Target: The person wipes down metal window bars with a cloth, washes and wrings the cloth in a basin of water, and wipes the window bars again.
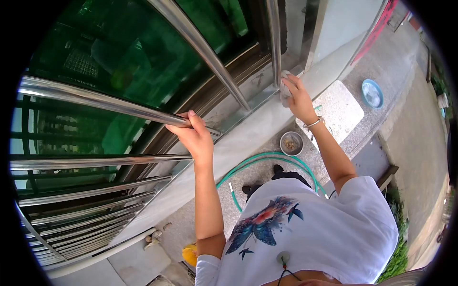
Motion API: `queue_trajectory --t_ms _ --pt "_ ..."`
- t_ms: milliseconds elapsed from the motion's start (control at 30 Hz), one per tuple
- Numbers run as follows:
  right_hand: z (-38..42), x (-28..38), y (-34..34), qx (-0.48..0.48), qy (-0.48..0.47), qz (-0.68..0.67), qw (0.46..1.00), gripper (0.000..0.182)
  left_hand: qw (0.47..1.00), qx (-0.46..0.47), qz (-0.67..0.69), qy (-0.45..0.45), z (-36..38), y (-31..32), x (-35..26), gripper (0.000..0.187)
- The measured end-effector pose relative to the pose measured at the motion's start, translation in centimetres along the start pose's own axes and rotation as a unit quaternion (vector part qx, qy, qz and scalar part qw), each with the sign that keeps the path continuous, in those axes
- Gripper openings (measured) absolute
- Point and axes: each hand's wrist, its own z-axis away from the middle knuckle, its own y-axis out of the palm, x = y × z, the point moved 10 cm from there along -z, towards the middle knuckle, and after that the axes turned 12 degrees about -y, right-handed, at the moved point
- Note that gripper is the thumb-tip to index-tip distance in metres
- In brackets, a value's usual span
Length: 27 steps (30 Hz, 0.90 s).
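Note:
My left hand [196,138] is wrapped round a shiny metal window bar [119,106] near its lower end. A pale grey cloth [286,90] is in my right hand [299,100], pressed against the sill edge at the foot of another metal bar [275,43]. Behind the bars is green-tinted window glass [109,57] in a dark frame. The metal sill rail [234,119] runs between my two hands. The fingers of my right hand partly cover the cloth.
Below are a green hose [257,156] looped around my feet, a metal bowl [291,143] with small pieces in it, and a pale board [339,112]. A blue basin [372,94] stands farther right. Green plants [397,238] grow by a paved strip.

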Motion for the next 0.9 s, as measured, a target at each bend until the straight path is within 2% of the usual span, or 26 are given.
queue_trajectory --t_ms 67,100,133,167,200,267,300,333,367,400,433,467,533,567,667,733,800,833,900 --pt "2.8 2.1 -0.1 -0.027 0.086 -0.085 0.992 0.048 1.0 0.005 0.0 -0.002 0.0 -0.2 0.0 0.028" --pt "4.0 2.2 -0.3 -0.03 0.086 -0.082 0.992 0.048 0.999 0.029 0.011 -0.005 0.0 0.0 0.1 0.027" --pt "6.0 1.6 2.4 0.085 0.134 -0.212 0.964 0.046 0.998 0.053 0.022 -0.007 -0.1 0.1 0.2 0.026" --pt "8.3 2.6 4.8 0.199 0.178 -0.337 0.903 0.044 0.998 0.053 0.023 -0.006 0.0 -0.5 0.1 0.026" --pt "9.1 3.1 4.7 0.199 0.175 -0.336 0.904 0.044 0.996 0.083 -0.028 0.012 0.1 -0.4 -0.1 0.024" --pt "8.6 3.9 2.7 0.117 0.18 -0.309 0.927 0.039 0.992 0.097 -0.084 0.021 1.0 -1.2 -0.2 0.023" --pt "8.5 3.8 2.6 0.079 0.221 -0.341 0.91 0.038 0.989 0.1 -0.092 0.051 2.5 -1.6 -0.8 0.033" --pt "7.7 4.9 3.0 0.092 0.218 -0.349 0.907 0.038 0.986 0.102 -0.101 0.081 3.6 -2.2 -1.3 0.045" --pt "6.1 6.3 2.1 0.052 0.181 -0.323 0.928 0.036 0.987 0.091 -0.11 0.073 4.4 -3.7 -0.4 0.045" --pt "4.8 7.7 0.9 0.009 0.144 -0.295 0.945 0.035 0.986 0.121 -0.099 0.052 5.4 -4.6 1.1 0.047" --pt "3.1 10.4 0.2 0.011 0.078 -0.225 0.971 0.039 0.984 0.153 -0.084 0.032 6.3 -5.4 2.6 0.05" --pt "2.6 11.9 1.5 0.018 0.077 -0.229 0.97 0.039 0.985 0.147 -0.086 0.027 7.0 -7.1 3.5 0.05" --pt "1.1 15.4 3.8 0.04 0.013 -0.191 0.981 0.046 0.97 0.228 -0.072 -0.041 9.0 -8.8 6.8 0.048" --pt "1.0 16.2 6.1 0.057 -0.018 -0.146 0.987 0.052 0.97 0.227 -0.051 -0.075 9.6 -9.9 8.5 0.045" --pt "1.0 19.2 10.0 0.044 -0.032 -0.072 0.996 0.053 0.965 0.227 -0.032 -0.128 10.8 -13.2 11.5 0.04" --pt "1.6 21.8 11.8 0.066 -0.049 -0.08 0.993 0.056 0.963 0.233 -0.017 -0.138 11.2 -14.6 12.4 0.037" --pt "2.1 23.0 11.3 -0.01 -0.006 -0.055 0.998 0.052 0.96 0.241 -0.001 -0.145 11.3 -15.1 13.1 0.034" --pt "2.4 23.8 11.3 -0.004 -0.01 -0.054 0.998 0.052 0.956 0.246 0.022 -0.161 11.5 -15.0 13.8 0.03" --pt "3.2 23.8 10.9 -0.012 0.053 -0.129 0.99 0.048 0.951 0.251 0.047 -0.176 11.9 -15.3 14.3 0.027"
